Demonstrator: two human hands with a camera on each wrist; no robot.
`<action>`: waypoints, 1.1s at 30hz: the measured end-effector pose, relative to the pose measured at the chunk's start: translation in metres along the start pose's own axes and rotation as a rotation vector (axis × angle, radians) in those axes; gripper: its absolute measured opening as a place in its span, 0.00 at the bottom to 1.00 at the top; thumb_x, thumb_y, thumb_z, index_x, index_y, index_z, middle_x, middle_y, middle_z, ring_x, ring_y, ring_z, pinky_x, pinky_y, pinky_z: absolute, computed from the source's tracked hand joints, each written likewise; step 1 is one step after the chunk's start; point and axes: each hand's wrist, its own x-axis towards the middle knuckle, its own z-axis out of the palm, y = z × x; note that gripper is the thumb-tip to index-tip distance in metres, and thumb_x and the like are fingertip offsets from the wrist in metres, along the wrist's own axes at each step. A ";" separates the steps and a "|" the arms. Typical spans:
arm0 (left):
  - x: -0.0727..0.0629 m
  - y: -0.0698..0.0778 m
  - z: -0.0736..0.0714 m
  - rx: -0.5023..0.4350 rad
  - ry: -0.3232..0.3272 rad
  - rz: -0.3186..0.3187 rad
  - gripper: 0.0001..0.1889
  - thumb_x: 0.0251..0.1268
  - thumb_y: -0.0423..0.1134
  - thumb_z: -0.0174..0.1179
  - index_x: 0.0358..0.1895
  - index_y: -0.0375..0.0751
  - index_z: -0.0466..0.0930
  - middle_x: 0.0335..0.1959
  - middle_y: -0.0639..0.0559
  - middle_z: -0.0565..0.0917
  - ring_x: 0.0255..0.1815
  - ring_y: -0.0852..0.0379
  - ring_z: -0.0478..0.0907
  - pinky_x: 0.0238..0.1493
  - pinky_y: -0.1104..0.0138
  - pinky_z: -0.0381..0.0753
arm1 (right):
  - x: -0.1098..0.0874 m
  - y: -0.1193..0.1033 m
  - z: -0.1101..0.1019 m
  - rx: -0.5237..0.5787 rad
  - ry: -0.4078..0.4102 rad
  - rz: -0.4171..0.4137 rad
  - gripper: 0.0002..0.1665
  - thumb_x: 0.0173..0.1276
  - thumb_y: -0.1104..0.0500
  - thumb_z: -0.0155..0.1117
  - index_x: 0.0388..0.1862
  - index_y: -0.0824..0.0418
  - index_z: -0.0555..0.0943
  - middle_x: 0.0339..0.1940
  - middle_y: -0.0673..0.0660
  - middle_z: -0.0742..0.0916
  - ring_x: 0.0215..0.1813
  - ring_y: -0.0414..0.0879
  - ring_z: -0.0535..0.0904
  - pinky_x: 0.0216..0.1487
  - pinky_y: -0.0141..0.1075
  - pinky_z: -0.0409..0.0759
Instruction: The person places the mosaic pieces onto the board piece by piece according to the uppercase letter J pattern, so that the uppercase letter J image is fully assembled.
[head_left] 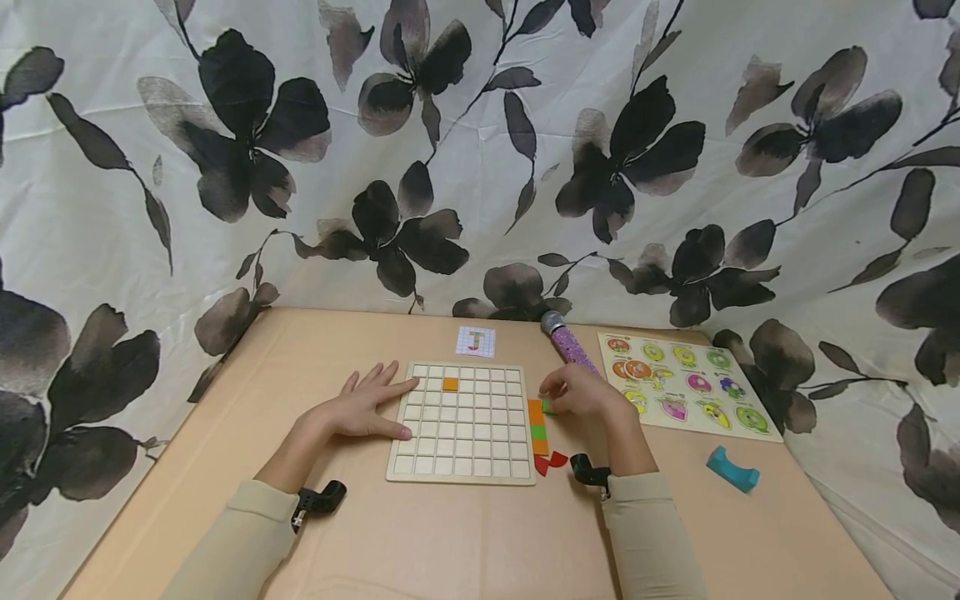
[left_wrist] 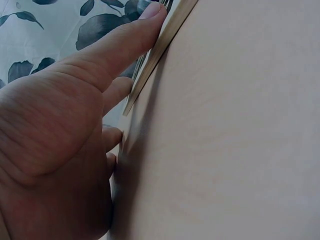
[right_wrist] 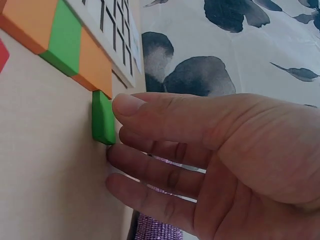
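Observation:
My left hand point(head_left: 360, 406) lies with fingers spread at the left edge of a white gridded board point(head_left: 461, 482), its thumb and index finger resting on the rim. One orange square tile point(head_left: 450, 384) sits in the board's upper part. At the right side, my right hand point(head_left: 588, 392) reaches down with its fingers loosely bent. Its thumb and fingertips are right at a small green block point(right_wrist: 103, 120). That block stands against the end of a row of orange and green blocks point(right_wrist: 65, 42) along the board's right edge. Two red pieces point(head_left: 551, 462) lie below the row.
Behind the board is a small card point(head_left: 476, 341) with a coloured J on a grid. A purple glittery microphone point(head_left: 570, 346) lies beyond my right hand. Further right are a fruit picture sheet point(head_left: 686, 383) and a blue curved block point(head_left: 732, 470). A floral cloth point(head_left: 510, 167) hangs behind.

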 end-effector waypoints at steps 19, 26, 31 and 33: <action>0.003 -0.003 0.001 0.012 0.006 -0.002 0.52 0.55 0.68 0.72 0.83 0.58 0.60 0.87 0.34 0.42 0.86 0.29 0.33 0.78 0.29 0.28 | 0.003 0.004 0.008 0.012 0.035 0.020 0.10 0.63 0.67 0.76 0.40 0.55 0.91 0.39 0.50 0.90 0.41 0.49 0.81 0.53 0.44 0.84; 0.002 -0.003 0.001 0.015 0.002 -0.003 0.53 0.55 0.69 0.71 0.83 0.58 0.60 0.87 0.35 0.41 0.86 0.30 0.32 0.78 0.30 0.28 | 0.005 0.005 0.010 0.013 0.041 0.030 0.10 0.62 0.68 0.77 0.37 0.53 0.90 0.37 0.50 0.89 0.42 0.49 0.79 0.51 0.43 0.82; 0.002 -0.002 0.001 0.017 -0.003 -0.003 0.53 0.55 0.70 0.71 0.83 0.58 0.59 0.87 0.35 0.41 0.86 0.30 0.33 0.78 0.30 0.28 | 0.005 0.005 0.011 0.022 0.047 0.037 0.09 0.63 0.67 0.77 0.37 0.53 0.89 0.37 0.52 0.88 0.43 0.50 0.78 0.50 0.42 0.80; 0.002 -0.002 0.001 0.014 -0.003 0.000 0.53 0.55 0.70 0.71 0.83 0.58 0.60 0.87 0.34 0.41 0.86 0.30 0.32 0.78 0.29 0.28 | 0.005 0.004 0.011 0.023 0.053 0.033 0.09 0.62 0.67 0.77 0.37 0.54 0.88 0.37 0.53 0.87 0.43 0.50 0.78 0.49 0.42 0.79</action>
